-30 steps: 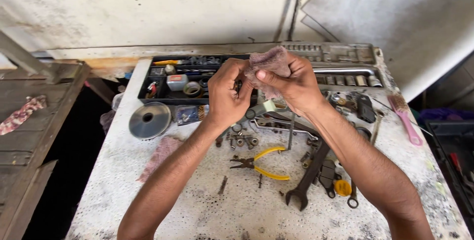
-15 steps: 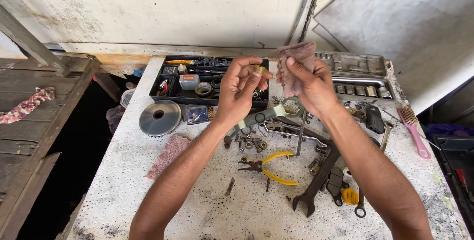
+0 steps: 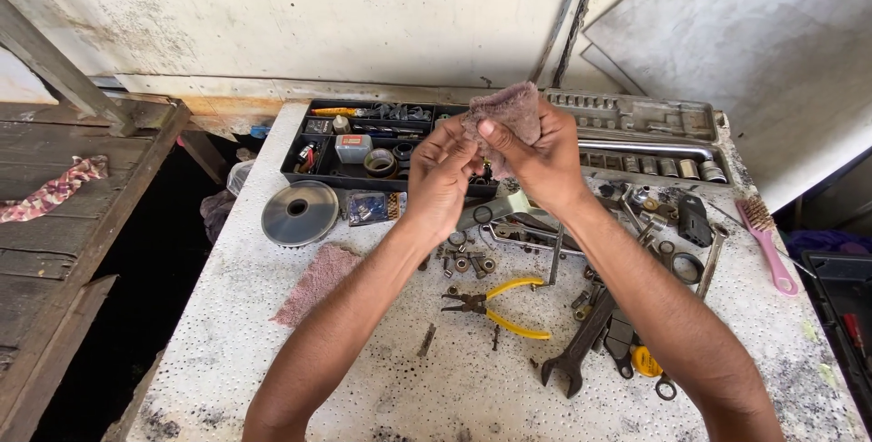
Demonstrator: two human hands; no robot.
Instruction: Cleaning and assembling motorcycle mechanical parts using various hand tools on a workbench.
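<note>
Both hands are raised together above the middle of a speckled white workbench [image 3: 272,342]. My right hand [image 3: 540,156] is closed around a bunched pinkish-grey rag [image 3: 507,106]. My left hand [image 3: 440,174] presses its fingertips against the rag's lower edge; anything small inside the rag is hidden. Below the hands lie yellow-handled pliers [image 3: 500,306] and several small metal parts [image 3: 468,263].
A black organiser tray [image 3: 350,147] and a grey socket set case [image 3: 649,138] stand at the back. A round metal disc [image 3: 300,213], a second pink rag [image 3: 318,280], a large black wrench [image 3: 581,347] and a pink brush [image 3: 767,242] lie on the bench. A dark gap drops at the left.
The view has shifted, so the hands sit a little higher and more to the right in frame. Both hands stay together on the rag, fingers working at it.
</note>
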